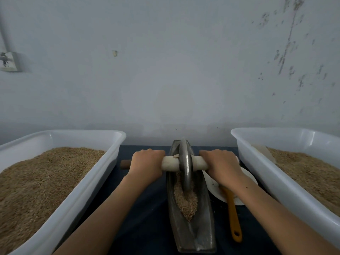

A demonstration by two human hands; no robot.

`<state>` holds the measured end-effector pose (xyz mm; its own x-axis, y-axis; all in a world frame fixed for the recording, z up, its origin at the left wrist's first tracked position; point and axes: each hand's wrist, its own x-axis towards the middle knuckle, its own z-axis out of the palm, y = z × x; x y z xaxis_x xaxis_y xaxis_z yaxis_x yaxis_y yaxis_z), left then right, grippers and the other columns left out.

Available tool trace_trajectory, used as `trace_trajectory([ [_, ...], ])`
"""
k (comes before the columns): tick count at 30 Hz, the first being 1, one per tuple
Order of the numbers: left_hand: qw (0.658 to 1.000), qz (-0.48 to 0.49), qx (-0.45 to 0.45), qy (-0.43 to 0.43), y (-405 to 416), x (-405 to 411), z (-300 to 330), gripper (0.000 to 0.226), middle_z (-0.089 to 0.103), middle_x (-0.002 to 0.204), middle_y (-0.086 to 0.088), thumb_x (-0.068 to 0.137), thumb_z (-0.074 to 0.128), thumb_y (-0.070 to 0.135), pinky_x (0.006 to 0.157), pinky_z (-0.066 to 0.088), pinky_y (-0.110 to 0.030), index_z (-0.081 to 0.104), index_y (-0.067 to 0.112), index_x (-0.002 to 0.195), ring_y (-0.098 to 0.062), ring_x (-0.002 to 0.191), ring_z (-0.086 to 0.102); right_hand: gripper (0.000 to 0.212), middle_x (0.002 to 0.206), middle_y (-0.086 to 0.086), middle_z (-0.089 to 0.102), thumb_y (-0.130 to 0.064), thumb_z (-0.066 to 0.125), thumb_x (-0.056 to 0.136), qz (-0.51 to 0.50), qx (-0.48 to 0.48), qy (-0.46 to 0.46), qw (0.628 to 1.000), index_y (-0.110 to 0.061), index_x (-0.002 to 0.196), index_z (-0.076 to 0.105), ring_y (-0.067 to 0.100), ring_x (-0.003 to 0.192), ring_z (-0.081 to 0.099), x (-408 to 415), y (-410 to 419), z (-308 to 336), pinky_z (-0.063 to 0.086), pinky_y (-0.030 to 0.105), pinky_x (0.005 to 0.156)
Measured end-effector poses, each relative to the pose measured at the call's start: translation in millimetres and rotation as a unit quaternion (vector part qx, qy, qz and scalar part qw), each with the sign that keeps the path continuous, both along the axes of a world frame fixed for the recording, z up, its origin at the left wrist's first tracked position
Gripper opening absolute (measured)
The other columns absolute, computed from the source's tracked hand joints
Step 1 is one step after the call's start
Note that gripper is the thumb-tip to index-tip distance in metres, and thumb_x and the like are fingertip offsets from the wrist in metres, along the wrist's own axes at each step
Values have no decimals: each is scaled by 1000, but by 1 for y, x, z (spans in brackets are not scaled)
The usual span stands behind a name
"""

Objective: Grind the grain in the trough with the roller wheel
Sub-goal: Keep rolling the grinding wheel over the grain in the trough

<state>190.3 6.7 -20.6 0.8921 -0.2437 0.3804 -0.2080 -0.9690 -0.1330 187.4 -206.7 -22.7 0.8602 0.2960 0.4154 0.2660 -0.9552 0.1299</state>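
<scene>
Trough (195, 234) holds grain (185, 201) | roller wheel (185, 168) upright | both hands' fingers clenched round axle: left (147, 165), right (220, 165)

I cannot read any words, numbers or signs here. Nothing that I see has a label or a brand name on it.

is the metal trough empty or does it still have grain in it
Not empty: tan grain lies heaped along the narrow grey metal trough, around the metal roller wheel.
</scene>
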Motion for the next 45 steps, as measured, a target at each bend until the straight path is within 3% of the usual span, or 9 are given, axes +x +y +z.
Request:
trace_trajectory([
  [9,971,-3,-5,241,4,-4,17,35,62,94,1,75,71,30,70,44,-30,59,21,107,-17,81,55,26,94,-2,65,-24,64,81,18,-73,180,981,-26,107,61,15,81,60,-5,-4,20,38,25,58],
  [13,982,4,17,189,1,-5,16,35,54,82,5,76,69,32,68,41,-30,59,21,107,-16,77,54,25,94,-2,66,-23,65,80,14,-53,209,976,-26,105,61,16,83,62,-4,-6,20,45,27,66],
  [21,1000,5,11,-3,-2,0,2,19,63,99,1,85,57,30,67,36,-30,55,25,104,-21,90,60,14,93,-4,64,-23,54,88,-6,-8,25,1000,-32,88,42,20,82,58,1,-1,3,32,30,65],
  [24,999,1,26,20,-1,-1,3,23,63,100,2,84,58,31,67,36,-30,56,25,106,-20,91,60,13,93,-4,64,-23,55,87,3,-21,45,999,-32,89,45,19,79,56,-1,-4,5,33,29,64],
  [28,984,-2,25,174,4,-3,13,37,63,100,2,79,67,35,70,39,-30,58,23,113,-17,85,56,18,86,-5,62,-23,61,81,26,-56,138,989,-28,98,58,14,75,57,-2,-5,15,33,25,57],
  [31,975,-5,23,223,4,-3,17,43,63,101,1,76,70,35,71,41,-31,58,23,115,-17,85,56,16,72,-10,53,-24,65,79,26,-66,199,977,-26,91,55,9,66,52,-2,-6,20,31,22,51],
  [35,985,0,27,168,2,-4,14,37,59,90,5,77,68,35,69,39,-31,59,25,111,-16,80,53,16,81,-7,60,-23,63,80,19,-57,184,981,-25,96,58,12,74,58,-1,-7,17,37,24,56],
  [40,998,-4,18,65,1,0,5,29,64,100,3,82,61,34,69,38,-30,58,27,110,-19,92,60,11,96,-3,65,-23,55,88,0,-27,49,998,-31,92,47,20,87,61,-1,-1,7,34,28,65],
  [45,996,-4,31,82,1,0,7,32,64,104,3,83,62,34,70,38,-30,56,26,113,-18,94,60,13,97,-3,64,-21,56,87,3,-29,61,998,-30,95,50,20,87,61,-4,-3,8,35,30,66],
])
